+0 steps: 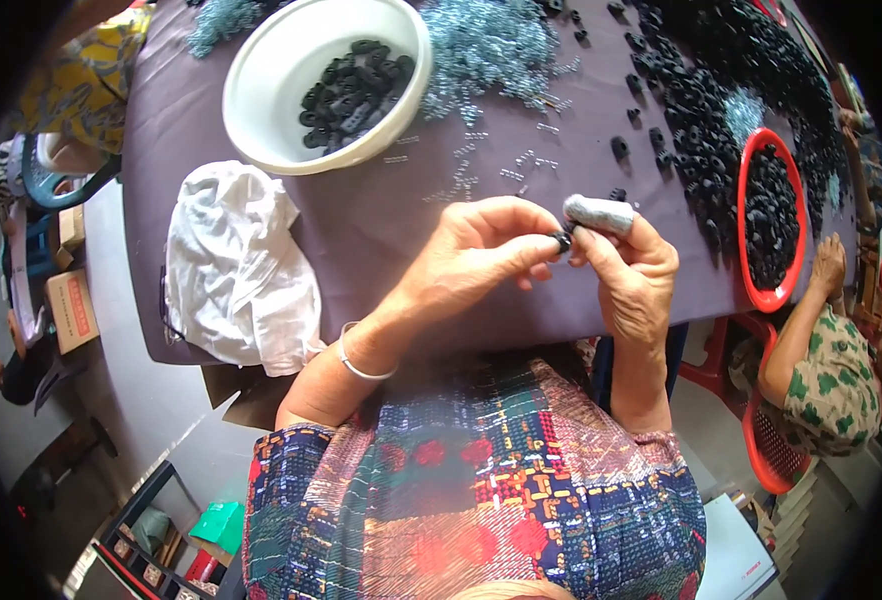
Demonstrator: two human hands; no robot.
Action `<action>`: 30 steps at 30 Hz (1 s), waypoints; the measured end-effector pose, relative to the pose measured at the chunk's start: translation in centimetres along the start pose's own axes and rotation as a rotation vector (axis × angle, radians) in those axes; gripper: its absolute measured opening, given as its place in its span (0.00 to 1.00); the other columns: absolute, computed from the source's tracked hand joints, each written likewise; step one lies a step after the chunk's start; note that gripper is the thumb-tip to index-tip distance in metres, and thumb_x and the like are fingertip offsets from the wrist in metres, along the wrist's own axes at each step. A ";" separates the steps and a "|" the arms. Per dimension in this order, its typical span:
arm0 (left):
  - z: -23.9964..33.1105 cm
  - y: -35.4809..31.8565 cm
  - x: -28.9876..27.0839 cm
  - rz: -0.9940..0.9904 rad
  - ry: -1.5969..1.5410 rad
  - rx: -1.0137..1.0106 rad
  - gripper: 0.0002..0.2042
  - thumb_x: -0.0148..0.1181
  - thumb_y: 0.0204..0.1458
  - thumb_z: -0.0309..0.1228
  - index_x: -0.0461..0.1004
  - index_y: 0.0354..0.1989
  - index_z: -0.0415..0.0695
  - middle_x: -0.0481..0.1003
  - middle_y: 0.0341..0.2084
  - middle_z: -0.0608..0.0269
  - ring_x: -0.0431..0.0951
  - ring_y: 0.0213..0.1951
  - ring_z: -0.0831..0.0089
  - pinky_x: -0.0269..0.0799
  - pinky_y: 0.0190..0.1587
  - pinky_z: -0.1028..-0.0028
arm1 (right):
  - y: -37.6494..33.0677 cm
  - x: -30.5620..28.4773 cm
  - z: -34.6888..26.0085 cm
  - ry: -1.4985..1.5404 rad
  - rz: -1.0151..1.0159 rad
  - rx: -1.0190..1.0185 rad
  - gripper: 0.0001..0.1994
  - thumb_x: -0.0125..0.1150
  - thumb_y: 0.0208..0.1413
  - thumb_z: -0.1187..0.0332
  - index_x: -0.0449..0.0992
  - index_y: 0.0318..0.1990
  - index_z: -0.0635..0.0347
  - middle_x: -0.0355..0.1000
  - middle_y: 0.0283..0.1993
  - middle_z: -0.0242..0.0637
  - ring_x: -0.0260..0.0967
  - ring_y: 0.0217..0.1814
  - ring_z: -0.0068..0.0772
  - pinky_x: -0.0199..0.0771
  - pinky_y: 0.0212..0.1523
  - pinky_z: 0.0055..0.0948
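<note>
L hand [466,250] and R hand [626,265] together above worktop [361,225] near edge, fingertips pinching small black part [561,241] betw. them, R index in grey finger cot [599,212], white bowl [326,80] of black parts upper left, red tray [773,215] at right, white cloth [236,265] left.

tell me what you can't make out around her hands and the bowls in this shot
Head view only:
- Small black part: mostly hidden, pinched between left hand and right hand; shape unclear.
- Grey-wrapped fingertip: what the covering is made of, too small.
- White bowl: top rim cut off by the edge.
- Red tray: parts too small to count.
</note>
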State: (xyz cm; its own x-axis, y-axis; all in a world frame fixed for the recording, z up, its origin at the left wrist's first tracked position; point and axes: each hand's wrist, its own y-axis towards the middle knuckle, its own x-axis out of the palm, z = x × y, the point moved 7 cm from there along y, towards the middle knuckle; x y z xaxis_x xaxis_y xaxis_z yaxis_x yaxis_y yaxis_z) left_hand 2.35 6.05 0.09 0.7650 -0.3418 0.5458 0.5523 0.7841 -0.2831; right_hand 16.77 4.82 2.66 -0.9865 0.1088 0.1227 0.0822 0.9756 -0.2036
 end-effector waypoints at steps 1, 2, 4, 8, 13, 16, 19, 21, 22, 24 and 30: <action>-0.1 -0.1 0.0 0.001 -0.014 0.002 0.08 0.60 0.55 0.28 0.75 0.41 0.38 0.77 0.31 0.66 0.75 0.32 0.82 0.72 0.33 0.81 | 0.0 -0.1 0.2 0.005 -0.006 0.000 0.11 0.60 0.53 0.81 0.77 0.45 0.69 0.76 0.38 0.39 0.68 0.31 0.21 0.69 0.34 0.20; 0.0 -0.1 0.1 0.001 -0.029 0.004 0.08 0.60 0.55 0.28 0.75 0.41 0.38 0.77 0.31 0.67 0.75 0.32 0.82 0.72 0.33 0.81 | 0.0 -0.3 0.4 -0.001 -0.021 -0.012 0.11 0.59 0.53 0.81 0.77 0.45 0.69 0.76 0.38 0.38 0.68 0.31 0.21 0.69 0.34 0.20; 0.0 0.2 0.1 -0.022 -0.035 0.043 0.08 0.60 0.55 0.28 0.75 0.41 0.38 0.77 0.31 0.67 0.75 0.31 0.82 0.72 0.33 0.81 | 0.0 -0.6 0.5 -0.032 -0.043 -0.027 0.11 0.59 0.53 0.81 0.77 0.45 0.68 0.76 0.37 0.38 0.68 0.31 0.21 0.68 0.34 0.19; 0.1 0.1 0.0 0.015 -0.006 0.036 0.09 0.60 0.55 0.29 0.75 0.42 0.38 0.77 0.31 0.67 0.75 0.32 0.82 0.72 0.33 0.81 | 0.1 -0.1 0.2 -0.032 0.003 -0.052 0.11 0.59 0.54 0.81 0.76 0.45 0.68 0.76 0.36 0.37 0.68 0.31 0.22 0.68 0.35 0.19; 0.4 0.0 -0.6 0.038 0.030 0.063 0.10 0.59 0.56 0.30 0.74 0.42 0.37 0.76 0.32 0.66 0.76 0.32 0.82 0.72 0.33 0.81 | 0.4 -0.3 -0.5 0.163 -0.047 -0.081 0.11 0.58 0.54 0.81 0.75 0.45 0.68 0.76 0.37 0.40 0.74 0.34 0.26 0.73 0.34 0.21; 0.4 0.1 -0.4 0.043 0.068 0.077 0.10 0.59 0.56 0.30 0.74 0.43 0.37 0.76 0.33 0.67 0.76 0.33 0.81 0.71 0.33 0.81 | 0.1 0.2 -1.0 0.056 -0.026 -0.104 0.11 0.60 0.53 0.81 0.76 0.45 0.67 0.77 0.38 0.40 0.74 0.34 0.25 0.73 0.34 0.21; 0.5 0.1 -0.4 0.060 0.114 0.098 0.10 0.59 0.56 0.29 0.74 0.43 0.38 0.76 0.33 0.67 0.75 0.33 0.81 0.71 0.33 0.80 | -0.1 0.3 -0.9 -0.027 -0.006 -0.110 0.10 0.62 0.52 0.80 0.77 0.44 0.67 0.77 0.36 0.37 0.73 0.34 0.23 0.72 0.34 0.20; 0.4 0.1 -0.4 0.070 0.135 0.101 0.10 0.59 0.56 0.29 0.74 0.43 0.38 0.76 0.33 0.67 0.75 0.33 0.81 0.71 0.33 0.80 | -0.1 0.0 -0.8 -0.053 -0.023 -0.106 0.11 0.62 0.53 0.79 0.77 0.44 0.66 0.77 0.36 0.35 0.74 0.35 0.22 0.74 0.36 0.20; 0.4 0.1 -0.4 0.079 0.139 0.092 0.09 0.59 0.56 0.29 0.75 0.43 0.38 0.76 0.33 0.67 0.75 0.32 0.81 0.71 0.33 0.80 | -0.1 0.0 -0.7 -0.078 -0.040 -0.102 0.11 0.62 0.53 0.79 0.77 0.45 0.66 0.77 0.37 0.34 0.74 0.37 0.21 0.75 0.38 0.20; 0.2 0.1 -0.4 0.088 0.144 0.083 0.09 0.58 0.56 0.29 0.75 0.42 0.38 0.76 0.32 0.67 0.75 0.32 0.82 0.71 0.33 0.80 | -0.2 0.0 -0.6 -0.055 -0.045 -0.090 0.11 0.62 0.53 0.79 0.77 0.44 0.66 0.77 0.37 0.33 0.73 0.37 0.20 0.75 0.38 0.20; 0.4 -0.1 -0.3 0.114 0.219 0.097 0.09 0.58 0.56 0.28 0.74 0.42 0.37 0.76 0.31 0.67 0.74 0.31 0.82 0.71 0.34 0.80 | 0.1 0.1 -0.4 -0.050 -0.066 -0.053 0.10 0.62 0.53 0.78 0.77 0.44 0.65 0.76 0.35 0.32 0.72 0.35 0.19 0.74 0.39 0.20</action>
State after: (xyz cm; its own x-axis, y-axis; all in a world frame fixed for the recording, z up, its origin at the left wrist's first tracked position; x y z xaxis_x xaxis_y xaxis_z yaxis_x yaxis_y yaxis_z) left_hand 1.88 6.28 0.27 0.8798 -0.3444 0.3277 0.4323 0.8664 -0.2500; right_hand 16.73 5.04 3.01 -0.9957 0.0354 0.0855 0.0227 0.9892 -0.1451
